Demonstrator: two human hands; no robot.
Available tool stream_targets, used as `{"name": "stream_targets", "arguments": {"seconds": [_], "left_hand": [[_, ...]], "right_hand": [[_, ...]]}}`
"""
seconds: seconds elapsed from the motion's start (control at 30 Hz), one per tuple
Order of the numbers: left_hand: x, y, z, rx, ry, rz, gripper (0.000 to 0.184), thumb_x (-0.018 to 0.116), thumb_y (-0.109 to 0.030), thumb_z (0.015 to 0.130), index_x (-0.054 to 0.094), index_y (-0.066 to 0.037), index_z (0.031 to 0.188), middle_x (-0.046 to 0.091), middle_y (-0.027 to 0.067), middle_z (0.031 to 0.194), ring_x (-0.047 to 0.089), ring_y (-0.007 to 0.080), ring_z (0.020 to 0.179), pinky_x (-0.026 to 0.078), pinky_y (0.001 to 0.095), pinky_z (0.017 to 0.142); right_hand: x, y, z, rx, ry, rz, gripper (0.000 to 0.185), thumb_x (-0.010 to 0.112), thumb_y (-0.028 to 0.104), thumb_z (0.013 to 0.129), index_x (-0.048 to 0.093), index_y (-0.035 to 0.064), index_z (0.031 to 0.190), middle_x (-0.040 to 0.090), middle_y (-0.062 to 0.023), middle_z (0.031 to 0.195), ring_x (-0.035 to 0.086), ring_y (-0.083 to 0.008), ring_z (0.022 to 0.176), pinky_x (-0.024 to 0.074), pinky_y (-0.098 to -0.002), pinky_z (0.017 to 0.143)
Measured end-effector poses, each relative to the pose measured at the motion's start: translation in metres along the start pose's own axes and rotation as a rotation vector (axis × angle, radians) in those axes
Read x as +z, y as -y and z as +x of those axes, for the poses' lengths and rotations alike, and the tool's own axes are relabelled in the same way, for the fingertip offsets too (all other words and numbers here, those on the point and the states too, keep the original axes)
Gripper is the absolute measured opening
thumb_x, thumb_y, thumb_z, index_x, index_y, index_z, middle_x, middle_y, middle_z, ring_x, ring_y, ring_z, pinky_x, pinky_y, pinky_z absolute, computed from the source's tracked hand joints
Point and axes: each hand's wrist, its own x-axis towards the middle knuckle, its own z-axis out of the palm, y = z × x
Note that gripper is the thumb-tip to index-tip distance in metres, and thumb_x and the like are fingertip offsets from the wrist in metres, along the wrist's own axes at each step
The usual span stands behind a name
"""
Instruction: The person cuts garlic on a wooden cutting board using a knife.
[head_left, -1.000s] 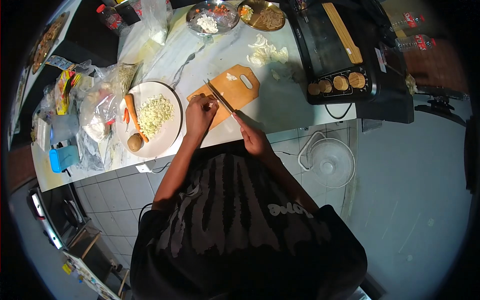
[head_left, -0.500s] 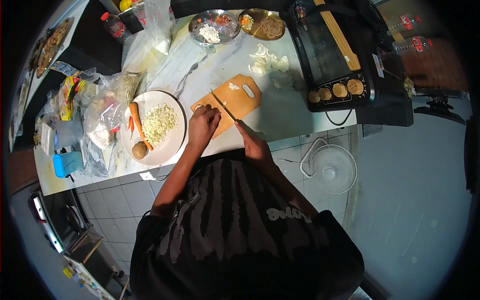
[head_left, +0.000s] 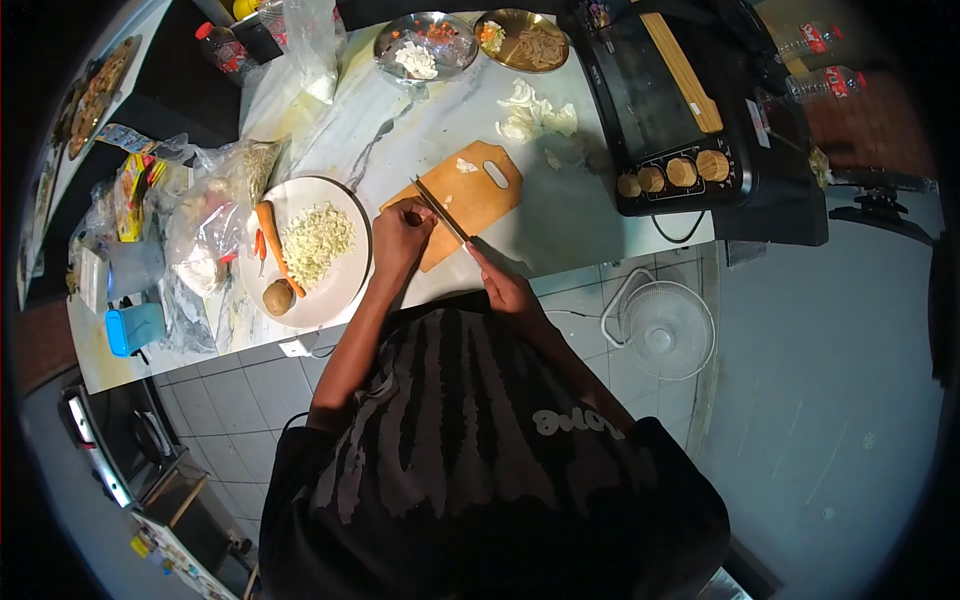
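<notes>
Our right hand (head_left: 508, 290) is wrapped round the handle of the knife (head_left: 441, 211), and the blade slants across the chopping board (head_left: 478, 208), tip pointing away from us. Here's our left hand (head_left: 400, 238), fingers curled at the board's left end, right beside the blade; we can't tell what they pinch. White bits (head_left: 466, 166) sit near the board's hole. Over on our left, a plate (head_left: 338, 296) on the desk (head_left: 335, 130) carries chopped pieces (head_left: 316, 243), a carrot (head_left: 266, 225) and a potato (head_left: 278, 296). Beyond the board, pale leaves (head_left: 530, 115) lie loose.
</notes>
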Motion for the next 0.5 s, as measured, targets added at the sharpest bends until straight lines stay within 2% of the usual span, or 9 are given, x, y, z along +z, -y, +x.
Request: {"name": "stream_targets", "arguments": {"seconds": [0.1, 0.17, 0.2, 0.27, 0.3, 0.4, 0.47, 0.5], "left_hand": [[-0.001, -0.004, -0.005, -0.068, 0.043, 0.026, 0.015, 0.080, -0.012, 0.081, 0.076, -0.002, 0.092, 0.069, 0.0104, 0.072, 0.065, 0.0213, 0.062, 0.051, 0.0339, 0.062], [0.003, 0.008, -0.010, 0.237, -0.049, 0.157, 0.015, 0.077, -0.009, 0.084, 0.076, -0.002, 0.097, 0.067, 0.0114, 0.078, 0.064, 0.0263, 0.069, 0.051, 0.0362, 0.066], [0.002, 0.012, -0.012, 0.236, -0.046, 0.159, 0.015, 0.077, -0.009, 0.084, 0.076, -0.002, 0.097, 0.067, 0.0114, 0.078, 0.064, 0.0263, 0.069, 0.051, 0.0362, 0.066], [0.001, 0.020, -0.018, 0.557, -0.087, 0.301, 0.016, 0.075, -0.012, 0.089, 0.077, -0.004, 0.102, 0.064, 0.0139, 0.083, 0.065, 0.0318, 0.075, 0.053, 0.0396, 0.065], [-0.002, 0.018, -0.020, 0.529, -0.043, 0.330, 0.015, 0.073, -0.011, 0.090, 0.078, -0.004, 0.102, 0.061, 0.0140, 0.083, 0.064, 0.0321, 0.078, 0.052, 0.0432, 0.066], [-0.005, 0.017, -0.020, 0.460, -0.020, 0.190, 0.015, 0.074, -0.012, 0.089, 0.078, -0.004, 0.102, 0.061, 0.0137, 0.083, 0.064, 0.0319, 0.078, 0.052, 0.0432, 0.066], [-0.004, 0.009, -0.018, 0.397, -0.035, 0.203, 0.016, 0.076, -0.013, 0.088, 0.078, -0.004, 0.101, 0.064, 0.0140, 0.084, 0.066, 0.0301, 0.077, 0.052, 0.0408, 0.066], [-0.003, 0.004, -0.014, 0.263, -0.010, 0.135, 0.015, 0.077, -0.012, 0.086, 0.078, -0.003, 0.097, 0.064, 0.0131, 0.079, 0.065, 0.0275, 0.071, 0.051, 0.0382, 0.065]], "right_hand": [[-0.002, -0.002, -0.001, 0.092, 0.084, -0.083, 0.052, 0.049, 0.001, 0.101, 0.050, 0.0161, 0.150, 0.065, -0.0200, 0.124, 0.066, -0.0287, 0.087, 0.0511, -0.0311, 0.085], [0.002, -0.007, 0.000, -0.067, -0.004, -0.192, 0.056, 0.048, 0.001, 0.097, 0.050, 0.0181, 0.151, 0.066, -0.0227, 0.122, 0.067, -0.0401, 0.095, 0.0537, -0.0424, 0.086], [0.003, -0.006, 0.001, -0.064, -0.005, -0.190, 0.056, 0.048, 0.001, 0.097, 0.050, 0.0181, 0.151, 0.066, -0.0227, 0.122, 0.067, -0.0401, 0.095, 0.0537, -0.0424, 0.086], [0.003, -0.004, 0.000, -0.048, -0.006, -0.345, 0.058, 0.049, 0.003, 0.096, 0.050, 0.0219, 0.151, 0.067, -0.0240, 0.116, 0.068, -0.0397, 0.090, 0.0546, -0.0453, 0.083], [0.004, -0.005, 0.000, -0.046, -0.003, -0.346, 0.058, 0.049, 0.003, 0.096, 0.050, 0.0219, 0.151, 0.067, -0.0240, 0.116, 0.068, -0.0397, 0.090, 0.0546, -0.0453, 0.083], [0.004, -0.002, 0.001, -0.117, -0.069, -0.264, 0.059, 0.049, 0.005, 0.097, 0.047, 0.0245, 0.152, 0.067, -0.0271, 0.108, 0.068, -0.0427, 0.087, 0.0550, -0.0473, 0.079], [0.003, 0.003, 0.001, 0.166, 0.060, -0.158, 0.059, 0.049, 0.007, 0.098, 0.043, 0.0253, 0.154, 0.066, -0.0288, 0.107, 0.066, -0.0464, 0.089, 0.0550, -0.0485, 0.077], [0.005, -0.003, 0.001, 0.164, 0.061, -0.156, 0.059, 0.049, 0.007, 0.098, 0.043, 0.0253, 0.154, 0.066, -0.0288, 0.107, 0.066, -0.0464, 0.089, 0.0550, -0.0485, 0.077]]}}
